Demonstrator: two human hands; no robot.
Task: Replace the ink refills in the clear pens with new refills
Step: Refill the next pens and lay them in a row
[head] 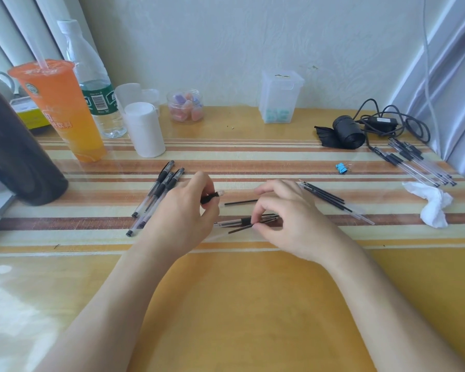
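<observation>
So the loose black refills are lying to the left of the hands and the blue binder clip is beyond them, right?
Not quite. The head view shows the loose black refills lying to the right of the hands, by the right hand. The blue binder clip does lie beyond them.

Home desk (253,304) (drinks (62,108), curtains (19,28))

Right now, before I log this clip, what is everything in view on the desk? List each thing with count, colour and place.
Capped clear pens: about four, black grips, left of hands.
Loose black ink refills: several, right of hands.
Second pile of clear pens: far right.
Orange drink cup with straw: one, back left.
Clear water bottle: one, behind cup.
White cylindrical container: one.
Clear jar of pastel pieces: one, back.
Blue binder clip: one.
Crumpled white tissue: right edge.
Left hand: holds black grip piece.
Right hand: pinches a refill.
</observation>
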